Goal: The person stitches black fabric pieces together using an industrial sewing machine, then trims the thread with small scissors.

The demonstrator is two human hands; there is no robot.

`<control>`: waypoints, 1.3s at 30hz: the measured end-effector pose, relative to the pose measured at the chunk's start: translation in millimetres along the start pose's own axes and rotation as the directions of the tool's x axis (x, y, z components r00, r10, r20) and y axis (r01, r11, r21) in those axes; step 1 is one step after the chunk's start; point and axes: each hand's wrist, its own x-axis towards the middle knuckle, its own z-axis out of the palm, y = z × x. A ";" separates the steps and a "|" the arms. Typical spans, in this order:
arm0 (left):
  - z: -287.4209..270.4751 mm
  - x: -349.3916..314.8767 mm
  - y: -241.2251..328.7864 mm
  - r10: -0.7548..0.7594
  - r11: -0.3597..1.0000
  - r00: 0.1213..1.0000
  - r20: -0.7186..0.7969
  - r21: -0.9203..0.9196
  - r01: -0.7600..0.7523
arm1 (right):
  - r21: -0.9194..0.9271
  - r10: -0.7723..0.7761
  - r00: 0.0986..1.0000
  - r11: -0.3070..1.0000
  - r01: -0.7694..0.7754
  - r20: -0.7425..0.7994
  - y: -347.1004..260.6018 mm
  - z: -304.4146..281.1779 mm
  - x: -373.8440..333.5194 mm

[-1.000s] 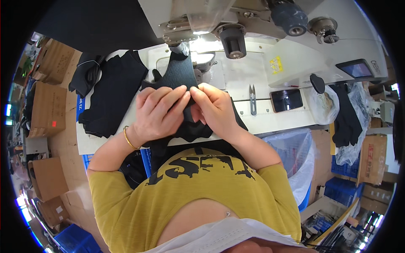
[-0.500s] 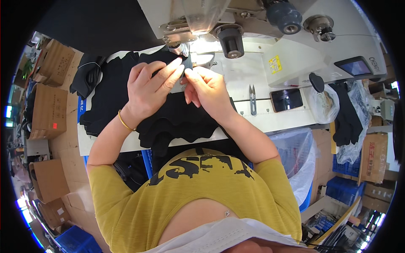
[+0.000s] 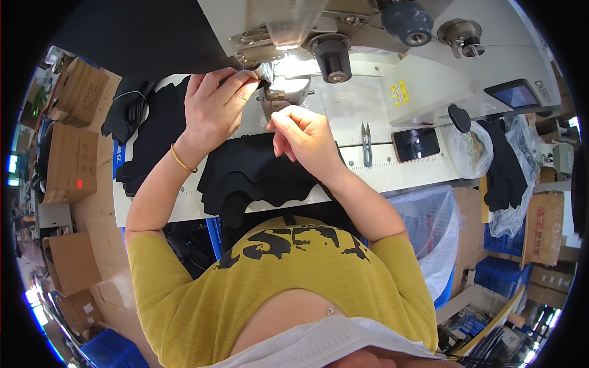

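My left hand (image 3: 215, 109) is up at the head of a sewing machine (image 3: 264, 72). Its fingers are pinched by the presser foot, at the edge of a small bit of black fabric (image 3: 264, 83); most of that piece is hidden behind the fingers. My right hand (image 3: 302, 138) hovers just right of the needle area, fingers curled in and thumb against the forefinger, with nothing visible in it. Below both hands, a stack of black fabric pieces (image 3: 257, 172) with wavy edges lies at the table's near edge. More black fabric (image 3: 161, 129) spreads left of my left hand.
Thread snips (image 3: 367, 146) and a phone (image 3: 416, 145) lie on the white table (image 3: 343, 190) to the right. A plastic bag (image 3: 472, 153) hangs beyond them. A tied black bundle (image 3: 130, 107) sits at the far left. A plastic-lined blue bin (image 3: 429, 227) stands below the table.
My left hand has moved slightly away and left with the black fabric. My right hand has let go of the dark piece and drawn a little nearer. The white surface between them now shows.
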 end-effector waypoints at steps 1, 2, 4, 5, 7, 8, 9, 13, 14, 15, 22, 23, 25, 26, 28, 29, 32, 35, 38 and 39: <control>0.1 -0.8 0.2 0.001 1.000 1.000 0.002 -0.002 -0.001 | 0.002 0.001 1.000 1.000 -0.001 -0.002 0.9 -1.7 -0.7; 0.3 -1.7 -0.1 -0.002 1.000 1.000 0.014 -0.007 0.002 | -0.039 -0.005 1.000 0.999 0.004 -0.028 1.8 -4.3 -1.8; 1.0 -1.2 -0.8 -0.003 1.000 1.000 0.028 -0.016 0.003 | -0.080 -0.012 0.998 0.997 0.007 -0.058 6.2 -13.0 -6.6; 0.1 -1.7 -1.5 0.003 1.000 1.000 0.030 -0.009 -0.002 | -0.360 -0.164 0.980 0.926 0.115 -0.109 11.9 -19.8 -10.1; -2.6 -3.1 -2.9 0.007 1.000 0.999 0.032 -0.004 -0.007 | -0.616 -0.320 0.940 0.766 0.185 -0.116 17.2 -34.4 -21.3; -5.7 -5.6 -5.1 -0.112 0.992 0.992 0.062 -0.053 0.115 | -0.850 -0.373 0.923 0.513 0.118 -0.097 17.8 -41.7 -31.5; -8.3 -9.4 -8.8 -0.228 0.966 0.969 0.097 -0.098 0.237 | -0.980 -0.418 0.907 0.199 0.027 -0.060 19.7 -47.6 -40.6; 11.3 -50.1 -37.7 -0.775 0.358 0.431 0.462 -0.241 0.902 | -0.967 -0.067 0.989 0.228 -0.113 -0.132 36.0 -56.1 -54.9; 20.0 -61.1 -45.6 -0.766 0.128 0.378 0.520 -0.453 0.882 | -0.968 -0.065 0.990 0.227 -0.106 -0.124 35.3 -54.0 -55.6; 24.6 -72.4 -50.9 -0.773 0.125 0.371 0.515 -0.450 0.884 | -0.964 -0.128 0.985 0.253 -0.081 -0.116 34.5 -50.3 -56.8; -28.3 -21.0 -45.1 -0.854 0.305 0.404 0.329 -0.312 0.900 | -0.880 -0.299 0.940 0.475 -0.003 -0.164 43.8 -56.4 -53.5; -37.5 -18.3 -45.8 -0.815 0.515 0.544 0.200 -0.179 0.838 | -0.880 -0.297 0.941 0.475 0.002 -0.159 39.4 -59.7 -53.3; -61.3 -5.4 -43.1 -0.862 0.483 0.352 0.364 0.386 0.786 | -0.728 -0.234 0.963 0.683 0.066 -0.132 18.3 -65.6 -53.5; -62.5 -12.9 -43.0 -0.868 0.475 0.346 0.355 0.396 0.786 | -0.715 -0.364 0.930 0.639 0.285 0.045 6.4 -65.6 -53.2; -57.6 -35.4 -42.4 -0.392 0.869 0.899 0.193 0.398 0.293 | -0.580 -0.350 0.922 0.721 0.378 0.166 -22.2 -49.5 -52.3; -53.7 -25.6 -24.9 -0.416 0.909 0.879 0.234 0.128 0.396 | -0.434 -0.347 0.897 0.788 0.437 0.272 -28.3 -41.0 -51.5; -48.0 11.7 22.1 -0.393 0.539 0.729 0.560 -0.503 0.676 | -0.346 -0.489 0.869 0.805 0.481 0.071 -20.4 -11.0 -33.8; -33.8 16.0 11.0 -0.354 0.271 0.548 0.758 -0.477 0.836 | 0.062 -0.187 0.969 0.978 0.199 -0.159 -19.8 8.5 -26.2; -19.8 11.5 1.9 -0.346 0.221 0.568 0.747 -0.524 0.823 | 0.098 -0.105 0.990 0.989 0.114 -0.097 -14.8 1.7 -16.7; -18.7 11.2 1.3 -0.328 0.157 0.594 0.735 -0.577 0.801 | 0.064 -0.127 0.987 0.989 0.134 -0.098 -13.9 0.8 -14.9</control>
